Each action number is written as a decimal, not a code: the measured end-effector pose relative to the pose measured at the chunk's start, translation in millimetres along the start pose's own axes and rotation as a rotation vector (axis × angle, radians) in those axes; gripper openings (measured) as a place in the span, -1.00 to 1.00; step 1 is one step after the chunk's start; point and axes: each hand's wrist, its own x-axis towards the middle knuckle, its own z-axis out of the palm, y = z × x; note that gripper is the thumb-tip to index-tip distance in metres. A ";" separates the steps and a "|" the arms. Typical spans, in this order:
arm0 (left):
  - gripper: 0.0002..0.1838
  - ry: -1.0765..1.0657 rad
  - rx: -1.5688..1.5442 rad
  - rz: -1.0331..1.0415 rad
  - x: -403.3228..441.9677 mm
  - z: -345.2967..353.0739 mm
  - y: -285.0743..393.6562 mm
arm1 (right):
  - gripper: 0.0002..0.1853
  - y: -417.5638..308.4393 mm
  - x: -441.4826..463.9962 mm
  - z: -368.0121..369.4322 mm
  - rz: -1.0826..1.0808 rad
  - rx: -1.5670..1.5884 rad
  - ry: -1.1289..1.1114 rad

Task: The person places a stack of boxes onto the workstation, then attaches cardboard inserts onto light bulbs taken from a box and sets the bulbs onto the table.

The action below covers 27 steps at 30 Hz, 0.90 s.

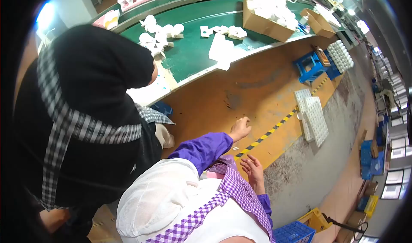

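My left hand [241, 128], at the end of a purple sleeve, is held out over the brown floor with its fingers curled in; nothing shows in it. Lower and to the right, my right hand [254, 169] is raised with its fingers apart and nothing in them. A purple checked apron [242, 187] covers my front, close to both hands. Below my left wrist lies a small white piece [235, 148], too small to name. Neither hand touches the green workbench [193, 58] ahead.
A person in black [90, 88] is close on my left at the bench. White parts [221, 50] and a carton of white pieces [268, 26] are on it. White trays [316, 118] lie on the floor beyond the striped tape [274, 130]. A blue stool [311, 67] stands farther off; a blue crate [294, 233] is at lower right.
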 end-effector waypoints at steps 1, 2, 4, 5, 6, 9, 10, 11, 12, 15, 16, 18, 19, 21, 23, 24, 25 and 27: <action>-0.62 0.070 0.013 0.031 15.9 -7.3 6.8 | -0.60 -12.9 13.1 2.5 0.014 0.017 -0.015; -0.63 0.104 0.018 0.027 28.6 -17.2 12.0 | -0.61 -27.2 29.0 6.1 0.041 0.023 -0.029; -0.63 0.191 0.024 0.024 60.2 -45.9 26.7 | -0.60 -51.3 73.3 16.5 0.054 0.011 -0.112; -0.64 0.243 0.018 0.012 73.0 -56.7 25.8 | -0.60 -63.5 92.5 22.4 0.066 0.000 -0.155; -0.64 0.299 0.016 -0.004 83.5 -69.1 21.3 | -0.57 -77.0 115.9 30.9 0.091 -0.024 -0.201; -0.66 0.482 0.039 -0.087 114.3 -101.8 3.9 | -0.60 -120.3 188.9 69.1 0.118 -0.088 -0.316; -0.65 0.535 0.060 -0.113 123.9 -108.2 -4.4 | -0.59 -131.9 214.2 82.0 0.118 -0.117 -0.343; -0.65 0.590 0.079 -0.135 134.6 -114.9 -11.4 | -0.58 -143.9 241.1 96.8 0.110 -0.148 -0.372; -0.62 0.626 0.100 -0.163 146.0 -119.4 -19.7 | -0.58 -155.8 269.7 112.6 0.098 -0.178 -0.400; -0.58 0.792 0.200 -0.160 177.8 -124.9 -41.5 | -0.51 -185.7 338.9 157.9 0.238 -0.210 -0.469; -0.54 0.796 0.203 -0.215 186.2 -125.6 -42.5 | -0.48 -188.5 360.2 164.3 0.307 -0.245 -0.474; -0.51 0.826 0.196 -0.281 198.3 -128.0 -40.8 | -0.42 -190.7 396.5 190.4 0.420 -0.314 -0.502; -0.49 0.844 0.192 -0.305 209.0 -132.6 -42.2 | -0.41 -191.3 407.3 202.2 0.452 -0.354 -0.507; -0.44 0.864 0.308 -0.358 221.5 -136.3 -41.1 | -0.49 -189.0 421.9 217.3 0.602 -0.294 -0.494; -0.43 0.866 0.361 -0.434 233.5 -145.5 -37.5 | -0.55 -186.4 430.5 221.4 0.661 -0.240 -0.586; -0.41 0.836 0.383 -0.440 238.5 -150.4 -41.0 | -0.58 -187.7 432.5 221.1 0.685 -0.205 -0.621; -0.40 0.842 0.420 -0.442 243.9 -154.4 -39.8 | -0.60 -187.6 434.8 218.9 0.659 -0.241 -0.649; -0.38 0.836 0.496 -0.429 255.9 -166.1 -39.6 | -0.65 -183.1 438.4 219.9 0.598 -0.296 -0.694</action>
